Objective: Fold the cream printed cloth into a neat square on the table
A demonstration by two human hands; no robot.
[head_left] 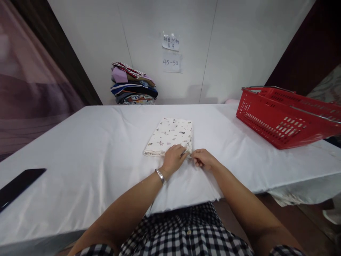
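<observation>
A folded cream cloth with small printed figures (170, 135) lies flat on the white-covered table (93, 156), near its front edge. My left hand (173, 158) rests on the cloth's near right corner, fingers curled over the fabric. My right hand (202, 158) is just beside it, fingers pinched at that same corner's edge. A silver bracelet (160, 176) circles my left wrist.
A red plastic basket (282, 117) with metal handles stands at the right of the table. A stack of folded clothes (133, 85) sits at the back against the white wall. A dark flat object (18, 185) lies at the table's left edge.
</observation>
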